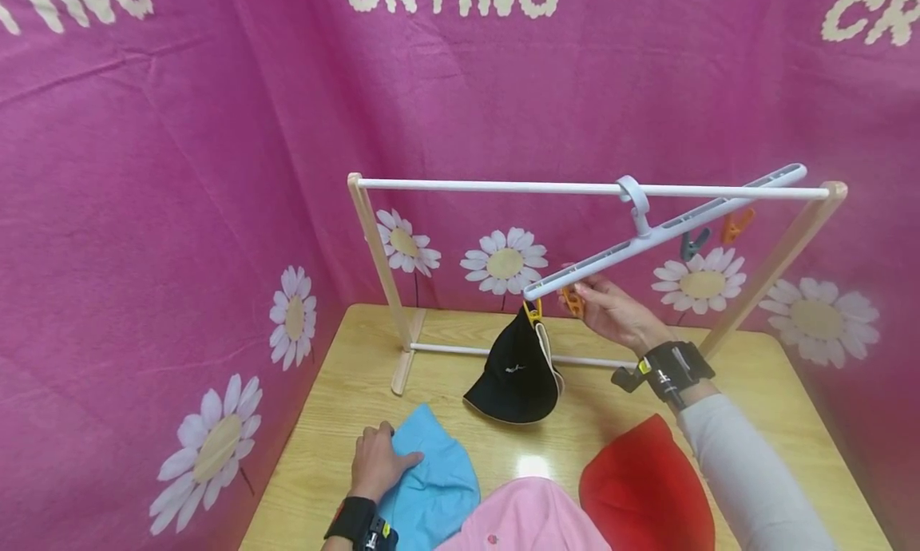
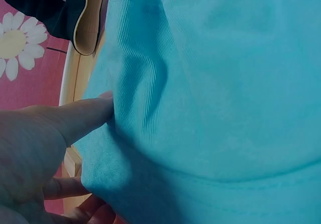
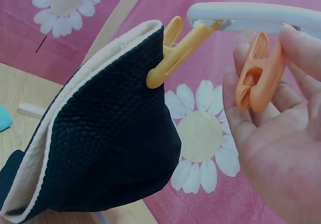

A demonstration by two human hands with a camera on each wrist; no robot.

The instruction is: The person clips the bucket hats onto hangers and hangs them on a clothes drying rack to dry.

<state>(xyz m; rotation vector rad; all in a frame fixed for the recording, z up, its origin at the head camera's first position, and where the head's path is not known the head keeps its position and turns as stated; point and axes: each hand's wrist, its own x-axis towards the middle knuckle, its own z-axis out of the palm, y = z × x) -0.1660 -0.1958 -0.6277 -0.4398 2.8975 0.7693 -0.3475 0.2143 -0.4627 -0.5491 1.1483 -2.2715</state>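
My left hand [image 1: 377, 463] grips the edge of a light blue bucket hat [image 1: 434, 475] on the table. In the left wrist view the thumb presses on the cloth and the other fingers curl below the brim. Up at the low left end of a pale grey hanger [image 1: 596, 261], my right hand [image 1: 616, 315] holds an orange clip [image 3: 268, 78] between thumb and fingers. Beside it a yellow clip [image 3: 183, 56] bites the rim of a black bucket hat [image 1: 513, 375] with a cream lining, which hangs from the hanger's end.
The hanger hooks over the white top rod [image 1: 489, 186] of a wooden rack and slants up to the right. A grey clip [image 1: 694, 245] and a second orange clip [image 1: 737, 226] dangle there. A pink hat [image 1: 532, 519] and a red hat [image 1: 643, 487] lie near the front.
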